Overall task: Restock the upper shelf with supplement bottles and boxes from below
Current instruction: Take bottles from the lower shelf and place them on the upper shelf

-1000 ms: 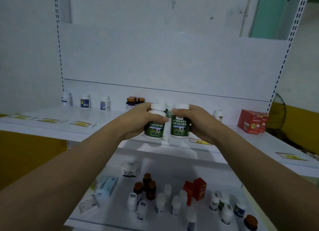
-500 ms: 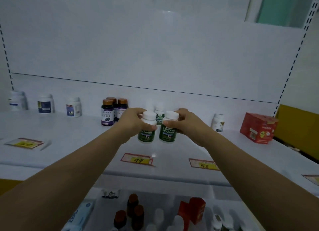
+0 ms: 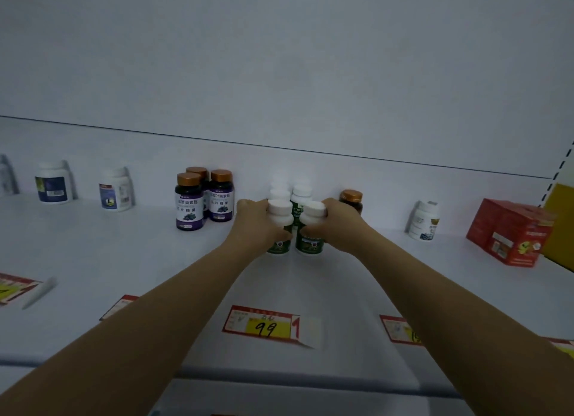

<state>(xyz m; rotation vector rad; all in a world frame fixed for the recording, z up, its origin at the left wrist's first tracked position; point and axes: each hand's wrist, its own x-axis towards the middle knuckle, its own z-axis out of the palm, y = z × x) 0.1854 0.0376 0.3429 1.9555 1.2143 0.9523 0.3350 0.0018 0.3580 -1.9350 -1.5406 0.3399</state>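
Supplement bottles (image 3: pixel 280 212) are going onto the upper shelf (image 3: pixel 124 260) two at a time, side by side at the middle of it and just in front of a cluster of like white-capped bottles (image 3: pixel 302 192) by the back panel. The left hand (image 3: pixel 253 226) has its fingers curled round the left bottle (image 3: pixel 278 244) from the outer side. The right hand (image 3: pixel 341 226) wraps the right bottle (image 3: pixel 311 243) the same way, thumb across the label (the far fingers are hidden behind the bottles). The step looks like the set-down. Whether the bases already touch the shelf I cannot tell, though they seem at or just above it. The next move calls for both bottles to be seated flat and upright, the fingers to loosen outward without dragging them, and care on the right, where a brown bottle with a copper cap (image 3: pixel 351 198) stands just behind the knuckles. Both bottles are round, smooth plastic with plain white screw caps and glossy dark green labels, so they are probably light and easy to tip. To the left stand dark purple-labelled bottles (image 3: pixel 190 206). A red cardboard box (image 3: pixel 509 232) sits well apart at the right, and a paper price tag (image 3: pixel 264 324) lies flat near the shelf's front.
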